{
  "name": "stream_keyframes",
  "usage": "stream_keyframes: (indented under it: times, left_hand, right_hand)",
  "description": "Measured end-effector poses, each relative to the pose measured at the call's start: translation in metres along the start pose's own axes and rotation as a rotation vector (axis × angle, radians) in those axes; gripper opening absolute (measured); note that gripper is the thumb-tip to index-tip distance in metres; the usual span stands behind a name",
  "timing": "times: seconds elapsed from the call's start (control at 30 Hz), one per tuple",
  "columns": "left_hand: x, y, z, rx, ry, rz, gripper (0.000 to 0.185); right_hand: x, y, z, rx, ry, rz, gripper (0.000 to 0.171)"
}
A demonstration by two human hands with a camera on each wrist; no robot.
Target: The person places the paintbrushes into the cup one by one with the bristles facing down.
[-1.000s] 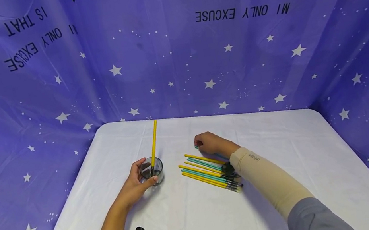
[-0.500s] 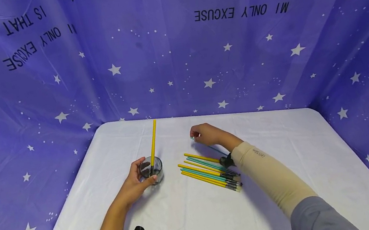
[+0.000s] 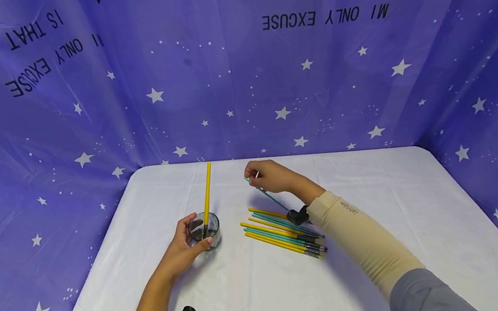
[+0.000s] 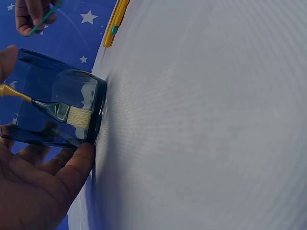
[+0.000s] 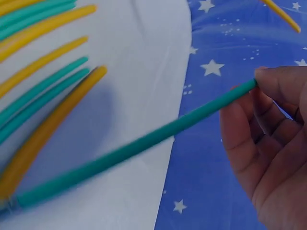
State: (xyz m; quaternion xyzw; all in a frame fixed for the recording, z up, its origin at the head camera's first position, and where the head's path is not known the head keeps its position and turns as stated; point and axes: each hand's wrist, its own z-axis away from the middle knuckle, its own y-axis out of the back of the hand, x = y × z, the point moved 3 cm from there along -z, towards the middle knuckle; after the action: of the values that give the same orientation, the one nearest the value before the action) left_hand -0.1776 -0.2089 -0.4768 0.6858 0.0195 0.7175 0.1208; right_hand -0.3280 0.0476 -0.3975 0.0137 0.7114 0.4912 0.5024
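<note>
The counter [image 3: 261, 295], draped in white cloth, spreads before you with a purple starred backdrop [image 3: 266, 76] rising behind and to both sides of it. Near the counter's middle lies your row of brushes [image 3: 280, 232], yellow and teal handles side by side, their long axes running from the far left down toward the near right, bristle ends pointing at your right sleeve. Left of that row stands the glass jar [image 3: 204, 230], upright on the cloth; your left hand [image 3: 181, 250] wraps it from the near side, thumb and fingers curled against the wall. A yellow brush [image 3: 207, 197] stands in the jar, bristles down on the bottom, its handle leaning up and away from you toward the backdrop. Your right hand [image 3: 269, 176] hovers beyond the far end of the row, above the counter, fingertips pinching the handle tip of a teal brush [image 3: 269, 197]. That brush is lifted clear of the cloth and slants, its held end high and far, its long axis dropping toward your right wrist and the near right, crossing above the far ends of the lying brushes. Between the teal brush and the jar there is only bare cloth.
</note>
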Motion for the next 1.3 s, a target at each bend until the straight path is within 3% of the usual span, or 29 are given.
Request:
stream_keyframes:
  times: [0.63, 1.07, 1.3]
  left_hand:
    - [0.000, 0.001, 0.000, -0.004, 0.017, -0.009, 0.084]
    - [-0.001, 0.001, 0.000, 0.002, 0.015, -0.002, 0.084]
    - [-0.001, 0.001, 0.000, 0.000, 0.003, 0.003, 0.083]
  right_hand:
    - [-0.032, -0.002, -0.006, 0.118, 0.011, -0.340, 0.014]
    - [-0.053, 0.007, -0.012, 0.416, 0.098, -0.605, 0.014]
    - [-0.058, 0.005, -0.016, 0.553, 0.072, -0.759, 0.015]
